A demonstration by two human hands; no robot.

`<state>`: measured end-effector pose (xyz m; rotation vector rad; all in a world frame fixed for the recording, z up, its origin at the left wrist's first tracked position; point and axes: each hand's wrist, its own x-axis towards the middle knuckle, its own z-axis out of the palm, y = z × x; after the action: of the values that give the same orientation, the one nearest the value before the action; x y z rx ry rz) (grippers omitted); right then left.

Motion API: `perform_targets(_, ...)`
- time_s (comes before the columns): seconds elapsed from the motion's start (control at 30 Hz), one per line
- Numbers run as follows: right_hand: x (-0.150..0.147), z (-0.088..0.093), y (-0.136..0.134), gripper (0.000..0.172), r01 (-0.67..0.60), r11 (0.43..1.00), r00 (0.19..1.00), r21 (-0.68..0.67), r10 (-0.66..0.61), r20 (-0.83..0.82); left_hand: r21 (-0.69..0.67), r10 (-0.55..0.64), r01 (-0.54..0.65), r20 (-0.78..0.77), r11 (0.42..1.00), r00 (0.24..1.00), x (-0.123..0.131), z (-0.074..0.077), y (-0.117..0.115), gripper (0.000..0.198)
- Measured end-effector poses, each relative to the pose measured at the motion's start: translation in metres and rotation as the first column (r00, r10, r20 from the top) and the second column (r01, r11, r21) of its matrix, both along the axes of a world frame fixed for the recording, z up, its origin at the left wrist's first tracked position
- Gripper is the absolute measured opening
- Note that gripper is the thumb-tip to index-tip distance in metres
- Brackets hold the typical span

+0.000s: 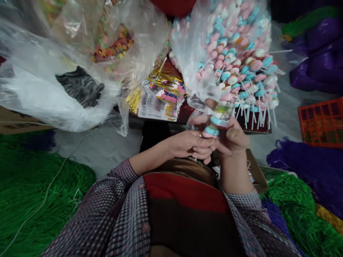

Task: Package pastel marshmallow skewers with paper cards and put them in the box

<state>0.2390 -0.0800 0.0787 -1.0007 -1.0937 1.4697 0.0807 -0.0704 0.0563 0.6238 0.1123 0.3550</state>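
A candy lollipop (219, 120) with stacked blue, white and green discs is between my two hands, with what looks like clear wrap around it. My left hand (191, 145) has its fingers closed at the lower end, where a stick would be hidden. My right hand (232, 137) is partly blurred, its fingers and thumb curled round the candy from the right and behind. Just beyond it, many similar pink, blue and white lollipops (230, 71) lie heaped on the table, white sticks toward me. Left of them sit printed cards (160, 100) and gold twist ties (166, 79).
Clear plastic bags (91, 21) with small orange and yellow pieces stand at the back left. A dark grey cloth (80, 85) lies on white bags. Green stringy material (40, 192) covers the floor at left. An orange crate (321, 121) and a cardboard box (258, 171) are at right.
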Motion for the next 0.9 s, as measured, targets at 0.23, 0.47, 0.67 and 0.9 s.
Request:
perform_targets(0.23,-0.039,-0.012,0.008,0.035,0.351,0.92,0.912,0.173,-0.377,0.159,0.629,0.636,-0.337,-0.335,0.7,0.695,-0.007,-0.014,0.018,0.026)
perform_targets(0.47,-0.027,-0.004,0.017,0.037,0.058,0.99,0.97,0.126,-0.086,0.226,0.511,0.424,-0.263,-0.228,0.818,0.876,-0.029,-0.02,0.023,0.047)
perform_targets(0.67,-0.05,0.0,0.038,0.026,0.155,0.967,0.899,0.2,-0.222,0.379,0.784,0.779,-0.333,-0.283,0.524,0.559,-0.039,-0.029,0.025,0.033)
perform_targets(0.9,-0.061,-0.024,0.11,0.028,-0.052,0.989,0.892,0.14,-0.017,0.452,0.482,0.898,-0.759,-0.287,0.437,0.334,-0.077,-0.047,0.043,0.028)
